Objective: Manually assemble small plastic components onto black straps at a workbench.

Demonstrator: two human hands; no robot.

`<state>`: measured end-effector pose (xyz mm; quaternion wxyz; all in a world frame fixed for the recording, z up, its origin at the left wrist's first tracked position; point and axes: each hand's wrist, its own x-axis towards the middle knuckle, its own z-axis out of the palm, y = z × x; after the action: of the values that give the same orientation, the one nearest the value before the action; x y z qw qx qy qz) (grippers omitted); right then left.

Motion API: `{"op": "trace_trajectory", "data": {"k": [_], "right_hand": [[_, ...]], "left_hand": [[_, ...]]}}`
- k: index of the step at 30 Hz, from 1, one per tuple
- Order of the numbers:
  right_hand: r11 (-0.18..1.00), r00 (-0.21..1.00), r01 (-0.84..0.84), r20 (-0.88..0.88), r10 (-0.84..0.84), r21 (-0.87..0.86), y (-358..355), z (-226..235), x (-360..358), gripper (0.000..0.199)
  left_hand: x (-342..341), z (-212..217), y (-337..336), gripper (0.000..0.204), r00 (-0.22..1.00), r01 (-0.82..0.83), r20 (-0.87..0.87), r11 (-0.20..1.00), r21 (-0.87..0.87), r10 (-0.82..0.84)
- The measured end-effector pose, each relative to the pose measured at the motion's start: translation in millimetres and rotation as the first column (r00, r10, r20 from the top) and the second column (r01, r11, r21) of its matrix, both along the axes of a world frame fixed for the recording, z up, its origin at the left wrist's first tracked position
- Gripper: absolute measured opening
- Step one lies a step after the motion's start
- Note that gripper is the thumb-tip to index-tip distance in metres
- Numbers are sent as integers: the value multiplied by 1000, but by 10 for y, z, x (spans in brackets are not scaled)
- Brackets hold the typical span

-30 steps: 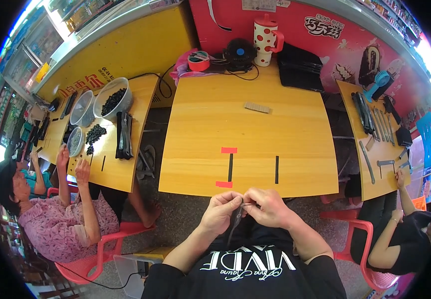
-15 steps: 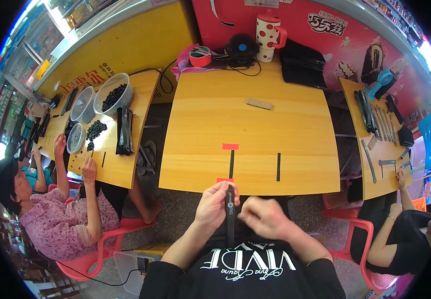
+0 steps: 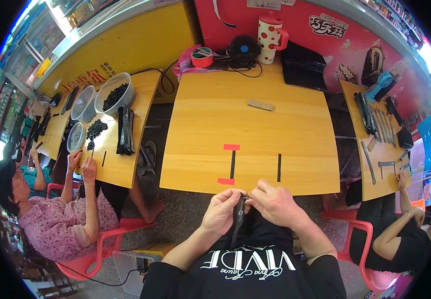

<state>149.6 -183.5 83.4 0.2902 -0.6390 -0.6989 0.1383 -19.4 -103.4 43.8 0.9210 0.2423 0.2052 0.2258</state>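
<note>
Moved since half a second ago: the right hand (image 3: 274, 202) has been brought in to the upper end of the dark strap (image 3: 240, 218); one hand of the co-worker (image 3: 74, 159) at left has been lowered.
Right hand: fingers curled, tips set at the strap's top; whether it is pinched cannot be told.
Left hand (image 3: 220, 210): strap pinched between thumb and fingers.
Strap: hung over the lap, before the wooden table (image 3: 200, 134), its top partly covered by fingers.
Near tabletop: black strip (image 3: 233, 164) laid between red tape pieces (image 3: 231, 147); second black strip (image 3: 279, 168) to its right.
Beyond: cardboard piece (image 3: 261, 105); then tape roll (image 3: 202, 58), black fan (image 3: 243, 50), dotted tumbler (image 3: 268, 40), black pouches (image 3: 302, 68).
</note>
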Motion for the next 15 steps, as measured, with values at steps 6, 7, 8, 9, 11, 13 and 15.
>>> {"op": "trace_trajectory", "data": {"k": [6,7,8,9,11,13,15], "right_hand": [[997,996,-82,21,82,-13,45,-35,106,18],[994,994,-107,17,107,-6,51,-37,120,19],[994,994,-107,18,107,-7,56,-20,129,19],[990,990,-142,15,142,-12,62,11,134,19],[984,984,-178,11,179,-18,76,42,135,20],[975,975,-222,25,222,-9,97,53,118,24],[980,980,-198,23,199,-20,100,51,92,24]], "left_hand": [[11,-2,-10,23,1000,2,-27,1000,-2,-2],[14,3,-11,23,999,6,-35,1000,-3,-6],[15,6,-12,23,999,6,-34,1000,-3,-7],[10,10,-10,23,1000,14,-21,1000,-6,-14],[4,3,-12,23,1000,21,-9,1000,-8,-21],[1,-37,-22,25,999,11,-51,1000,3,-11],[7,-74,-31,25,999,23,-26,1000,21,-22]]}}
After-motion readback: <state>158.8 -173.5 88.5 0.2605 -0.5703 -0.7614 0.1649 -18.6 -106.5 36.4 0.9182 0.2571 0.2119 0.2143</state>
